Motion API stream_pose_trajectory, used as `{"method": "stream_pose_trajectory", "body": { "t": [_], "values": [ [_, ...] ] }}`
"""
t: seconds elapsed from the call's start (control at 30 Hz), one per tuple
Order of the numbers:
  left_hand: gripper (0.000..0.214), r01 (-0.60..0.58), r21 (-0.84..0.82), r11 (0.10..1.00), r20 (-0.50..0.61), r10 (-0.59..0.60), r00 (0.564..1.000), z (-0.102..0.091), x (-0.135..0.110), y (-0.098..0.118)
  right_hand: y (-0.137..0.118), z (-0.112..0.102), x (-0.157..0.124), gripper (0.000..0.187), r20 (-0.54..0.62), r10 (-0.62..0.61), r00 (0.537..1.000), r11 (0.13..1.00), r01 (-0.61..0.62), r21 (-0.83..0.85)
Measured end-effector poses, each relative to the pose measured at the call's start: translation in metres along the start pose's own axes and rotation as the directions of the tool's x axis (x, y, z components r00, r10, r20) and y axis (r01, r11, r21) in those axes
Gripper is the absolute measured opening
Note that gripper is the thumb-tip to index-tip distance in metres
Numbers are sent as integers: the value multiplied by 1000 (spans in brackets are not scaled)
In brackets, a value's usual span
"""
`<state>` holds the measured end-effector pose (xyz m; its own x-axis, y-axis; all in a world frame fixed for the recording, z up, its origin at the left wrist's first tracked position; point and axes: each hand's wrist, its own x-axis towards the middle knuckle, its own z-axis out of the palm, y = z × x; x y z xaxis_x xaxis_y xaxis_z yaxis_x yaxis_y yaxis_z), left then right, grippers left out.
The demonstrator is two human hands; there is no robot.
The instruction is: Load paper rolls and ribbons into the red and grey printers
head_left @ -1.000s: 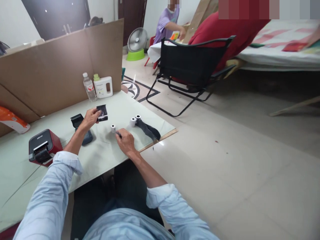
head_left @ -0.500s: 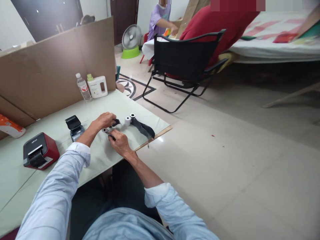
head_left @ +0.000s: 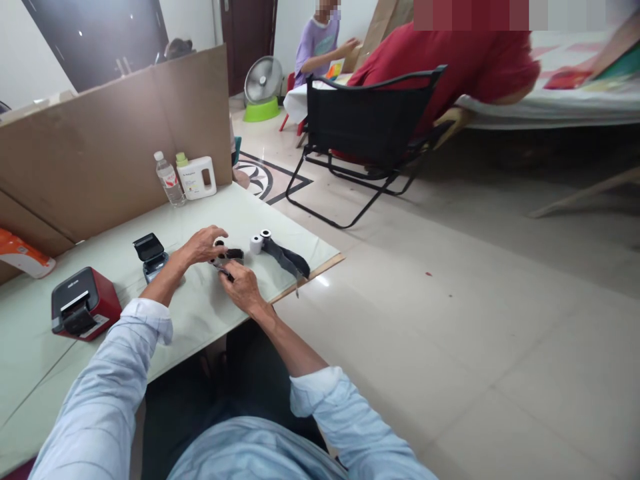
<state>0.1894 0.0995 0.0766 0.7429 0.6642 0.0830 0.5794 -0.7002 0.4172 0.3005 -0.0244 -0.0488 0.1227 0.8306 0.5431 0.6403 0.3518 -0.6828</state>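
My left hand (head_left: pixel 203 245) is curled over a small white paper roll (head_left: pixel 219 244) and a scrap of black wrapping (head_left: pixel 234 254) on the pale green table (head_left: pixel 210 307). Just below it, my right hand (head_left: pixel 239 285) is closed in a pinch, touching the same roll and wrapping from the near side. Two more white paper rolls (head_left: pixel 260 241) lie to the right, with a long strip of black wrapper (head_left: pixel 290 259) trailing toward the table edge. A small black printer (head_left: pixel 150 255) with its lid up stands left of my left hand.
A red and black printer (head_left: pixel 83 309) sits at the table's left. A water bottle (head_left: pixel 167 179) and white jug (head_left: pixel 199 177) stand before a cardboard screen (head_left: pixel 115 133). A black folding chair (head_left: pixel 370 133), a fan (head_left: pixel 263 80) and two other people are beyond.
My left hand, which held the black scrap up in the air, has come down to the small roll beside my right hand. Both hands now meet over it.
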Motion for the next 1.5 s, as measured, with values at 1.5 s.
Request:
{"method": "stream_pose_trajectory", "body": {
  "t": [1.5],
  "values": [
    [28,361,-262,895,-530,-446,721,-3,-180,-114,-69,84,72,29,254,-347,903,935,313,166]
  ]
}}
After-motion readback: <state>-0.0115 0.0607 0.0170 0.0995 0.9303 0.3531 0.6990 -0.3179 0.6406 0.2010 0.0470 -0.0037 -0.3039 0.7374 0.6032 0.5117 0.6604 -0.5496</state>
